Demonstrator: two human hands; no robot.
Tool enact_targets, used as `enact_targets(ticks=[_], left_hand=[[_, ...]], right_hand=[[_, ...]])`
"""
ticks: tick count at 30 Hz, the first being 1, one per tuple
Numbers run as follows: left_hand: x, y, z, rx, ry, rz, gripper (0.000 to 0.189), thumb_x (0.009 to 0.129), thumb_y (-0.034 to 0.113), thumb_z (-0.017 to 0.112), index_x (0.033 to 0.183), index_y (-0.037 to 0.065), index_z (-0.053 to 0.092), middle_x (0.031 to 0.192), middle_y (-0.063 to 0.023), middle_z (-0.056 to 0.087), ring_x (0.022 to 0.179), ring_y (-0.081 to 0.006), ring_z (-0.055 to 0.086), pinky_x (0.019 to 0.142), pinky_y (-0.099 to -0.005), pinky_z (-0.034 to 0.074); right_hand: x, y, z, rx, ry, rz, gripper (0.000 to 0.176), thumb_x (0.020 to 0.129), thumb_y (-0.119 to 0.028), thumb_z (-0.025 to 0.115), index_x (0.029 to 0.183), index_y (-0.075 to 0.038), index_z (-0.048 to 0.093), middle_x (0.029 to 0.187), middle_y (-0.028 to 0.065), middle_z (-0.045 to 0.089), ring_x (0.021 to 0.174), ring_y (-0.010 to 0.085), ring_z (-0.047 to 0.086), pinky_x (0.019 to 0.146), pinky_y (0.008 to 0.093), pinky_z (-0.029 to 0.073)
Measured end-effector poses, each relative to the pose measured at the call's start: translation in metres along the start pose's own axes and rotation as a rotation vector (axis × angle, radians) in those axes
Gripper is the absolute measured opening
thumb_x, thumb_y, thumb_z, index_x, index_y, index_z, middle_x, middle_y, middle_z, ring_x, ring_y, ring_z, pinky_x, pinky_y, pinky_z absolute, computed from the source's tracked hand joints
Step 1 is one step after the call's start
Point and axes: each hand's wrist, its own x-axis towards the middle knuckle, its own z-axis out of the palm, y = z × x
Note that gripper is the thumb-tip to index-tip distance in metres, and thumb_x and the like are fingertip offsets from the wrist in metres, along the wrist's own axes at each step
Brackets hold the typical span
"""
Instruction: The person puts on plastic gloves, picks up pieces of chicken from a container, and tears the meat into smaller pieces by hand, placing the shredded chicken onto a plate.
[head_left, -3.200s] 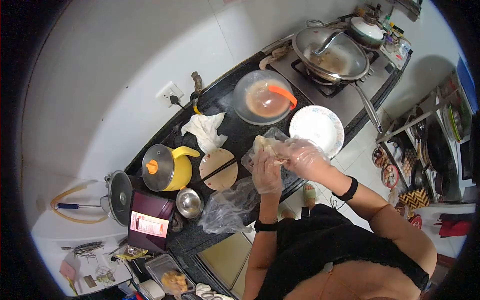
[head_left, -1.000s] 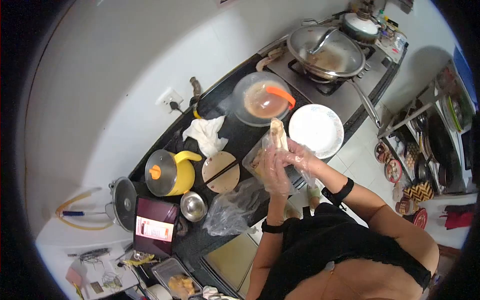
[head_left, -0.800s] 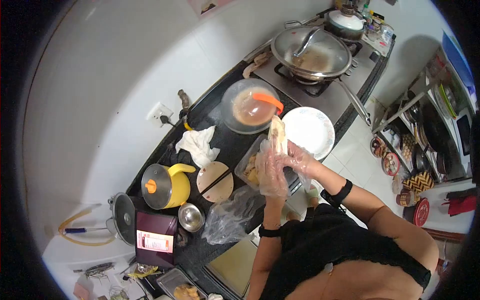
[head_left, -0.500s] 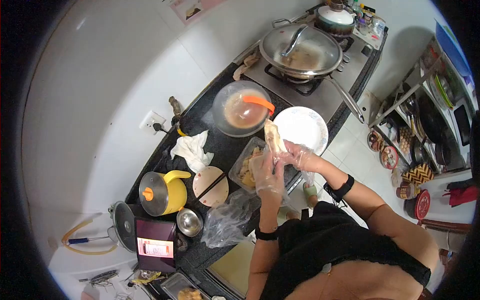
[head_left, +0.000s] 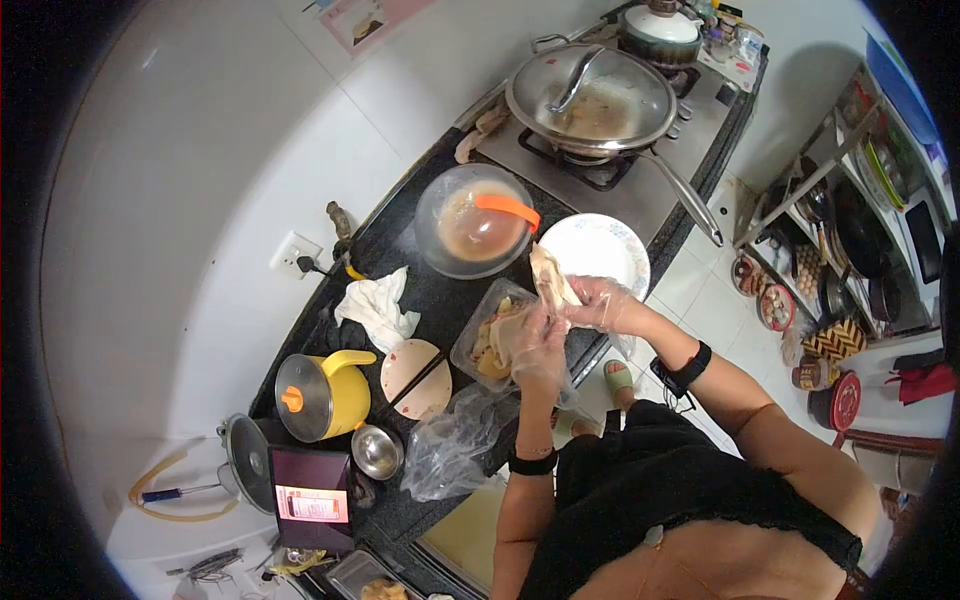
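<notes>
My left hand (head_left: 538, 345) and my right hand (head_left: 598, 303) both wear clear plastic gloves, and their fingers close around a long pale piece of meat (head_left: 549, 277). Its upper end sticks out above my fingers; the lower part is hidden in my grip. Just left of and beneath my left hand sits a clear plastic tub (head_left: 468, 350) with pale and yellowish food pieces (head_left: 488, 345) in it. A white plate (head_left: 592, 248) with a floral rim lies behind my right hand. Close by, a bowl of brownish liquid (head_left: 470, 225) has an orange-handled utensil (head_left: 507, 207) resting in it.
A lidded pan (head_left: 590, 100) stands on the stove, its long handle (head_left: 690, 200) reaching over the front edge. On the counter are a small plate with chopsticks (head_left: 410, 365), a yellow pot (head_left: 345, 400), a metal bowl (head_left: 377, 452), a plastic bag (head_left: 445, 450) and a tablet (head_left: 311, 500).
The view has shifted slightly. The hands stay together over the tub's edge, still holding the meat, which now sits a little lower and more tilted in the fingers.
</notes>
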Motion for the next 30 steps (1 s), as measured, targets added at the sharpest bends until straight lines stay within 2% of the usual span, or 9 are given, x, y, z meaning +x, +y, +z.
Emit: enact_targets(ticks=[2,4,8,12,15,18,20,22,30], left_hand=[[0.001,-0.008,0.004,-0.020,0.032,0.106,0.036,0.071,0.010,0.064,0.105,0.002,0.057,0.086,-0.0153,0.058,0.080,-0.0276,0.055,0.073,-0.0366,0.043],[0.002,-0.017,0.010,0.009,0.044,0.117,0.034,0.071,0.008,0.064,0.104,0.001,0.057,0.085,-0.0153,0.058,0.078,-0.0275,0.056,0.071,-0.0358,0.044],[0.001,-0.021,0.020,-0.029,0.096,0.115,0.034,0.067,0.004,0.062,0.100,0.000,0.058,0.082,-0.0146,0.059,0.074,-0.0257,0.057,0.067,-0.0335,0.045],[0.004,-0.007,0.016,0.060,0.017,0.049,0.034,0.063,0.003,0.061,0.096,0.000,0.059,0.079,-0.0141,0.060,0.072,-0.0243,0.057,0.067,-0.0328,0.045],[0.001,-0.015,0.023,0.023,0.133,0.111,0.032,0.061,0.002,0.060,0.093,0.000,0.060,0.077,-0.0138,0.060,0.068,-0.0229,0.058,0.064,-0.0324,0.045],[0.004,-0.017,0.021,0.009,0.015,-0.004,0.031,0.067,0.013,0.059,0.096,0.001,0.057,0.081,-0.0159,0.059,0.076,-0.0326,0.055,0.070,-0.0392,0.043],[0.008,-0.016,0.021,0.032,0.029,0.082,0.026,0.064,0.002,0.056,0.090,-0.001,0.059,0.070,-0.0118,0.060,0.063,-0.0205,0.057,0.061,-0.0305,0.045],[0.011,-0.010,0.017,0.023,-0.001,0.096,0.026,0.065,0.002,0.055,0.090,-0.001,0.058,0.068,-0.0116,0.059,0.063,-0.0201,0.057,0.061,-0.0302,0.045],[0.013,-0.022,0.012,-0.020,-0.044,0.178,0.027,0.069,0.005,0.055,0.095,-0.002,0.058,0.075,-0.0123,0.060,0.069,-0.0194,0.058,0.064,-0.0304,0.045]], right_hand=[[0.001,0.001,0.000,-0.046,-0.004,-0.002,0.040,0.079,-0.017,0.060,0.115,-0.004,0.051,0.091,0.0027,0.060,0.080,0.0062,0.051,0.072,0.0238,0.043],[0.007,0.023,0.002,0.152,-0.002,-0.079,0.040,0.077,-0.017,0.061,0.114,-0.004,0.051,0.089,0.0024,0.060,0.079,0.0065,0.052,0.072,0.0242,0.044],[0.004,0.006,0.004,-0.002,0.041,-0.067,0.039,0.074,-0.017,0.063,0.110,-0.004,0.054,0.086,0.0026,0.061,0.077,0.0069,0.052,0.071,0.0244,0.044],[0.003,0.006,0.007,0.054,0.124,0.041,0.037,0.070,-0.016,0.063,0.104,-0.003,0.057,0.082,0.0035,0.062,0.075,0.0073,0.053,0.069,0.0250,0.045],[0.001,0.002,0.004,0.045,0.135,0.060,0.036,0.069,-0.016,0.064,0.102,-0.003,0.058,0.080,0.0034,0.062,0.073,0.0072,0.054,0.068,0.0251,0.046],[0.001,-0.004,-0.002,-0.074,0.129,0.042,0.035,0.068,-0.018,0.065,0.100,-0.003,0.059,0.079,0.0036,0.062,0.072,0.0074,0.054,0.067,0.0252,0.045],[0.003,-0.002,-0.005,-0.183,0.124,0.035,0.035,0.068,-0.019,0.066,0.100,-0.003,0.060,0.079,0.0038,0.063,0.071,0.0076,0.054,0.067,0.0253,0.045],[0.007,0.008,-0.007,-0.025,0.091,0.035,0.035,0.069,-0.021,0.067,0.098,-0.003,0.060,0.077,0.0047,0.063,0.069,0.0085,0.055,0.066,0.0259,0.045],[0.007,0.010,-0.023,0.019,-0.029,0.104,0.028,0.072,-0.015,0.066,0.095,-0.001,0.059,0.076,0.0009,0.060,0.068,0.0066,0.052,0.062,0.0238,0.044]])
